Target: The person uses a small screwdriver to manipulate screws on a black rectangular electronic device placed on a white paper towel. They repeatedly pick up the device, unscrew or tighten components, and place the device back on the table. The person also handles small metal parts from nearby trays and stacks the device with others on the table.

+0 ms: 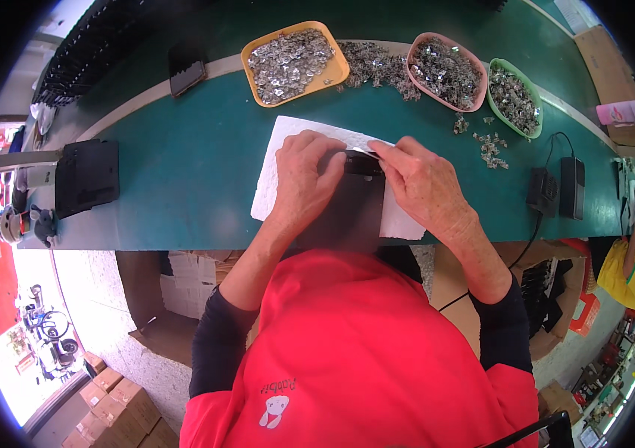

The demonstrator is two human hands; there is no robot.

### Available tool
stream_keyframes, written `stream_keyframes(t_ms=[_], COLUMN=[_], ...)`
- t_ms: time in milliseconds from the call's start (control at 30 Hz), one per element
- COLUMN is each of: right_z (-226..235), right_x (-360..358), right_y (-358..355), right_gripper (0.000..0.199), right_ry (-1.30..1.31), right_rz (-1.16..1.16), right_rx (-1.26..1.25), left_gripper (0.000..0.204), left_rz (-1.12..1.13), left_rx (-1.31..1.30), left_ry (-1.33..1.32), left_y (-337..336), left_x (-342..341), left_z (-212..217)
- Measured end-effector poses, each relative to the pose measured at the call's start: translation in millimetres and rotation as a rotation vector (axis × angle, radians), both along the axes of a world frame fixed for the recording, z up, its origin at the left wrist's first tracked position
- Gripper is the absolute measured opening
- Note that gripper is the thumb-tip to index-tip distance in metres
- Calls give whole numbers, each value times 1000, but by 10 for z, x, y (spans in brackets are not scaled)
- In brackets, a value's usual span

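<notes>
A black flat piece lies over a white foam sheet in front of me, its far edge rolled or raised and glossy. My left hand is closed on the left side of that far edge, thumb against it. From the right, my right hand pinches with thumb and forefinger at the same edge. A small shiny silvery bit shows between the two hands; its shape is too small to tell, and the fingers partly hide it.
Across the green table stand a yellow tray of silvery discs, a pink tray and a green tray of small metal clips. Loose clips lie between them. A black adapter sits right, a black box left.
</notes>
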State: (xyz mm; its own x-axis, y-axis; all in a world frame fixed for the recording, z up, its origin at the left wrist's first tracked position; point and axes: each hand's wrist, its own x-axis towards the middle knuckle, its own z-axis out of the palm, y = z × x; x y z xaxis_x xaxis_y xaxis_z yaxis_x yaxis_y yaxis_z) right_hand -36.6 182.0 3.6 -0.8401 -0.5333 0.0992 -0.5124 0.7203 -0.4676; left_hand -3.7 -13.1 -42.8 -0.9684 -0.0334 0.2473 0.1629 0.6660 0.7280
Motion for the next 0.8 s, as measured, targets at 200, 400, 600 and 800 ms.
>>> stream_keyframes(t_ms=[200, 400, 600, 800], right_z=[-187, -158, 0, 101], right_x=[-81, -32, -37, 31], right_y=[26, 26, 104, 72], right_gripper=[24, 20, 9, 17], right_ry=[-189, -174, 87, 164], right_rz=[13, -21, 73, 145], right_rx=[-214, -243, -38, 116], left_gripper=[14, 12, 11, 14], left_rz=[2, 26, 0, -22], left_rx=[9, 5, 74, 95], left_ry=[-21, -43, -81, -32], left_y=[-2, 22, -24, -25], left_x=[-17, -11, 13, 20], left_z=[27, 36, 45, -6])
